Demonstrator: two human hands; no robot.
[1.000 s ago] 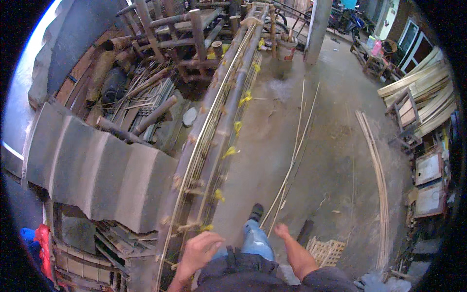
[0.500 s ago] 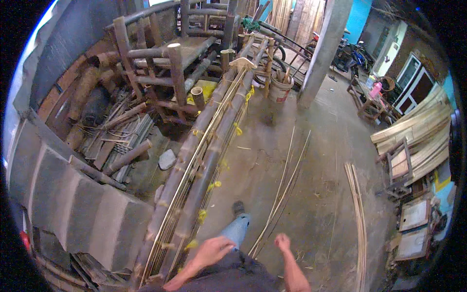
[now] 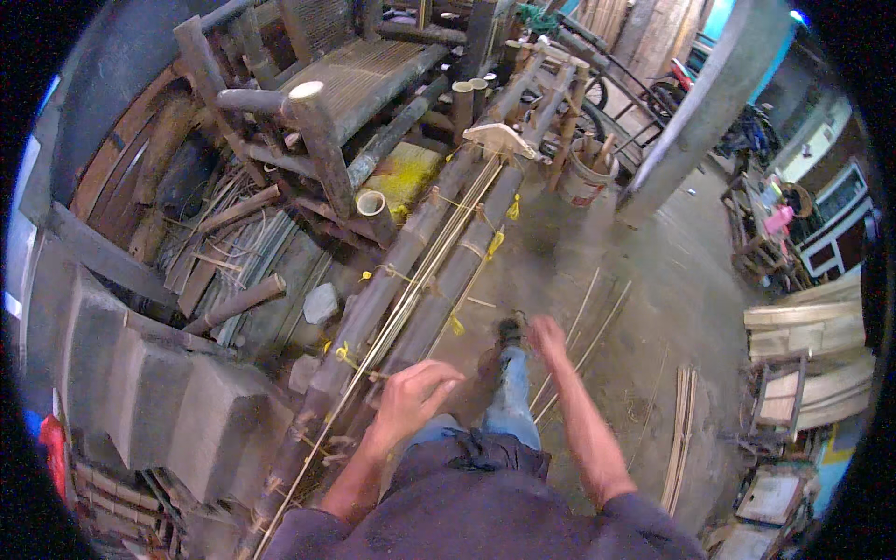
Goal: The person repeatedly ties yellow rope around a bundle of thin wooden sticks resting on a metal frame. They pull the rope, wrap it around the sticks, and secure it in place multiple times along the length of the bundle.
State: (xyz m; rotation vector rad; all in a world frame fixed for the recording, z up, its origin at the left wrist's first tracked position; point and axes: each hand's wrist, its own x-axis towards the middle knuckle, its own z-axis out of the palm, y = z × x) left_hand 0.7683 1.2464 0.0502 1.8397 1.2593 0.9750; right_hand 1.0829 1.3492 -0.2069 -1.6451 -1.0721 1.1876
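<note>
My left hand (image 3: 415, 397) hangs over the near part of two long dark bamboo poles (image 3: 420, 322). Its fingers are loosely bent, the thumb stands apart, and nothing shows in it. To its right, my right hand (image 3: 545, 338) is above the floor near my foot; its fingers are smeared and turned from view. Thin pale bamboo strips (image 3: 434, 266) run lengthwise between the poles. Yellow ties (image 3: 497, 245) hang along the poles, and a pale, peaked wooden piece (image 3: 499, 140) lies across their far end.
A bamboo bench (image 3: 373, 70) stands at the far left, above scrap wood. Corrugated grey sheets (image 3: 159, 392) lie nearer. A bucket (image 3: 588, 173) sits beside a concrete pillar (image 3: 709, 112). Loose strips (image 3: 597, 327) and a strip bundle (image 3: 681, 439) lie on the floor at right.
The view has moved forward along the poles, so the bench and bucket look nearer. My right hand has swung forward and up; my left hand has also risen in view.
</note>
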